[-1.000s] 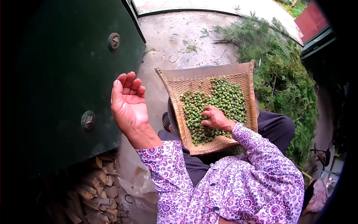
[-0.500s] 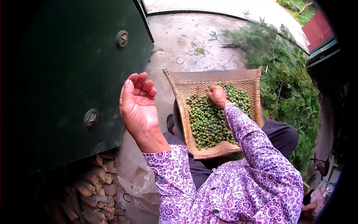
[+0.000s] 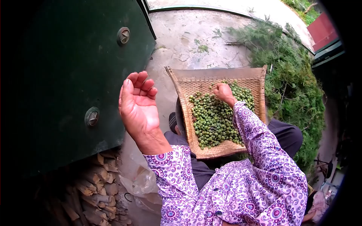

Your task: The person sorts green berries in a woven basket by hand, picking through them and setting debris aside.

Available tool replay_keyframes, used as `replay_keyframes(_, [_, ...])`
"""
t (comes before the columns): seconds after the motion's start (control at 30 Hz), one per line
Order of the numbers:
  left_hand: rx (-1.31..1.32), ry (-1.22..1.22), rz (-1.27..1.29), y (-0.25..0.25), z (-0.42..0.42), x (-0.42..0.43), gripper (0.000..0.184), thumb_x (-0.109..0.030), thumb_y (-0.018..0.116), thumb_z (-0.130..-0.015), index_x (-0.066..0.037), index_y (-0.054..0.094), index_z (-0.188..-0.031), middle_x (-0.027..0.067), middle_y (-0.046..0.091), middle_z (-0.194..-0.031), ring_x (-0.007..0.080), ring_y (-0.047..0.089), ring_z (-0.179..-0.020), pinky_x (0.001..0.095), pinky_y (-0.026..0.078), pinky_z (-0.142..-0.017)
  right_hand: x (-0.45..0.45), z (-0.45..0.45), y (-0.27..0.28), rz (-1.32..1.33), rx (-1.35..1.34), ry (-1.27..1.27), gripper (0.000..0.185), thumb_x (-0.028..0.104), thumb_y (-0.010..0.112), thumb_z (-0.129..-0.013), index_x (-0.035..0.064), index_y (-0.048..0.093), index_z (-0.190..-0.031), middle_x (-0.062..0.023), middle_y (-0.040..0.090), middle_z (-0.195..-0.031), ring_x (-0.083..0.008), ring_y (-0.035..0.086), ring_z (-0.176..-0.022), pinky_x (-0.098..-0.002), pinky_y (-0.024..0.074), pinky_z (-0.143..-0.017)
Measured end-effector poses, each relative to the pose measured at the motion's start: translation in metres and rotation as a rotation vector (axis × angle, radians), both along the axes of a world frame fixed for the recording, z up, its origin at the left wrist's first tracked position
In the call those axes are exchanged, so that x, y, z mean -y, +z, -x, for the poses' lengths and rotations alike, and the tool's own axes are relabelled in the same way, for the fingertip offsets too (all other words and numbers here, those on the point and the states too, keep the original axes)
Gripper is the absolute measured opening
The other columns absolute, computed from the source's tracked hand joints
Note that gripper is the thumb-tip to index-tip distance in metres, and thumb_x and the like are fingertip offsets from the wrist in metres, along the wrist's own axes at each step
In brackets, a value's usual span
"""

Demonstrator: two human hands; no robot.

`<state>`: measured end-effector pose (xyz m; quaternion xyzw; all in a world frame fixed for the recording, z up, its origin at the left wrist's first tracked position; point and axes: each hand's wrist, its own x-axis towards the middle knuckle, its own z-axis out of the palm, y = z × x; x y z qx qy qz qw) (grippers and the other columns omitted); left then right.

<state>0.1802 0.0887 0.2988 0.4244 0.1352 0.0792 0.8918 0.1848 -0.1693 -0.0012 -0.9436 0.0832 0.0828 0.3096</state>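
My left hand [image 3: 140, 105] is raised with the palm up, left of the woven tray. Its fingers curl loosely, and nothing shows in the palm. In the woven tray [image 3: 185, 81] lies a spread of small green cone-like seed pods [image 3: 213, 126], with a few darker bits among them. Over the far part of these pods is my right hand [image 3: 225, 93], its fingers bent down and drawn together. The fingertips are largely hidden, so what they hold cannot be made out. The tray rests by my bent legs.
Cut green conifer branches [image 3: 294, 94] lie heaped along the right. A dark green metal door [image 3: 83, 67] with round star bosses stands at left. Below it are split firewood [image 3: 100, 184] and a crumpled clear plastic bag [image 3: 141, 184]. Concrete floor [image 3: 188, 37] extends ahead.
My right hand has shifted slightly to the right over the pods, fingers still drawn together. My left hand stays almost where it was, palm up.
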Motion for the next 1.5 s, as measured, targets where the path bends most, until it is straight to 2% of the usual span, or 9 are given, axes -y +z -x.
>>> replay_keyframes(0.03, [0.006, -0.011, 0.0, 0.0, -0.001, 0.0, 0.022, -0.022, 0.051, -0.087, -0.002, 0.057, -0.096, 0.0112, 0.061, -0.093, 0.0184, 0.057, -0.078, 0.0294, 0.045, -0.065, 0.014, -0.005, 0.002, -0.05, -0.03, -0.011, 0.021, 0.022, 0.058, -0.071, 0.0018, 0.06, -0.074, -0.0168, 0.062, -0.072, -0.0296, 0.061, -0.067, -0.0387, 0.0488, -0.059])
replay_keyframes(0.1, [0.006, -0.018, 0.001, 0.001, -0.001, 0.002, 0.022, -0.022, 0.051, -0.087, -0.002, 0.057, -0.096, 0.0112, 0.061, -0.093, 0.0184, 0.057, -0.078, 0.0294, 0.045, -0.065, 0.044, -0.009, 0.013, -0.899, -0.156, -0.472, 0.015, 0.016, 0.059, -0.076, 0.0039, 0.058, -0.084, -0.0095, 0.061, -0.075, -0.0178, 0.06, -0.064, -0.0278, 0.047, -0.05])
replay_keyframes(0.17, [0.012, -0.031, 0.002, 0.001, -0.002, 0.003, 0.022, -0.022, 0.051, -0.087, -0.003, 0.057, -0.096, 0.0112, 0.061, -0.093, 0.0184, 0.057, -0.078, 0.0293, 0.045, -0.065, 0.06, -0.005, 0.027, -1.41, 0.172, -0.921, 0.018, 0.01, 0.058, -0.079, 0.0045, 0.054, -0.096, -0.0036, 0.058, -0.078, -0.0093, 0.058, -0.063, -0.0189, 0.0434, -0.047])
replay_keyframes(0.3, [0.01, -0.025, 0.01, 0.001, -0.002, 0.005, 0.022, -0.021, 0.052, -0.086, -0.002, 0.058, -0.096, 0.0108, 0.062, -0.092, 0.0176, 0.058, -0.076, 0.0283, 0.045, -0.064, 0.083, 0.028, 0.019, -0.481, 0.23, -0.411, 0.03, 0.016, 0.063, -0.076, -0.0009, 0.057, -0.1, -0.0085, 0.062, -0.087, -0.0164, 0.06, -0.071, -0.0258, 0.0487, -0.063])
replay_keyframes(0.43, [0.02, -0.035, 0.004, 0.001, 0.0, 0.005, 0.022, -0.022, 0.05, -0.088, -0.002, 0.057, -0.096, 0.0112, 0.061, -0.094, 0.0183, 0.057, -0.078, 0.0296, 0.045, -0.065, 0.09, 0.051, 0.03, 0.169, 0.4, -0.116, 0.043, 0.023, 0.069, -0.069, 0.0046, 0.056, -0.105, -0.0155, 0.057, -0.098, -0.0305, 0.052, -0.094, -0.0391, 0.0411, -0.083])
replay_keyframes(0.57, [0.022, -0.052, 0.011, 0.0, -0.001, 0.006, 0.022, -0.022, 0.05, -0.088, -0.003, 0.057, -0.096, 0.011, 0.061, -0.094, 0.0183, 0.057, -0.078, 0.0293, 0.045, -0.065, 0.09, 0.062, -0.011, 0.297, 0.3, -0.257, 0.051, 0.033, 0.067, -0.07, 0.0091, 0.051, -0.112, -0.0149, 0.05, -0.109, -0.0327, 0.047, -0.099, -0.0418, 0.0385, -0.084])
replay_keyframes(0.97, [-0.001, -0.04, 0.016, 0.001, -0.002, 0.012, 0.02, -0.019, 0.052, -0.086, -0.003, 0.059, -0.095, 0.0098, 0.062, -0.09, 0.0173, 0.058, -0.074, 0.0278, 0.045, -0.063, 0.004, 0.081, 0.059, 0.014, -0.224, 0.059, 0.053, 0.043, 0.067, -0.07, 0.0156, 0.052, -0.113, -0.0221, 0.046, -0.104, -0.0368, 0.05, -0.095, -0.0455, 0.0421, -0.08])
replay_keyframes(1.43, [-0.007, -0.074, 0.031, -0.002, -0.004, 0.005, 0.02, -0.022, 0.051, -0.087, -0.005, 0.059, -0.094, 0.0087, 0.063, -0.09, 0.0166, 0.058, -0.074, 0.0274, 0.045, -0.061, -0.047, 0.154, 0.073, -0.224, -0.081, 0.291, 0.051, 0.034, 0.065, -0.072, 0.0119, 0.049, -0.116, -0.0234, 0.049, -0.091, -0.0391, 0.053, -0.085, -0.0449, 0.0437, -0.074])
replay_keyframes(1.5, [-0.014, -0.083, 0.028, -0.002, -0.004, 0.005, 0.02, -0.022, 0.051, -0.087, -0.005, 0.059, -0.094, 0.0087, 0.063, -0.091, 0.0166, 0.058, -0.074, 0.0273, 0.045, -0.061, -0.051, 0.154, 0.083, -0.234, -0.111, 0.372, 0.056, 0.033, 0.066, -0.072, 0.0113, 0.047, -0.12, -0.0219, 0.051, -0.102, -0.0372, 0.053, -0.092, -0.0429, 0.0438, -0.078])
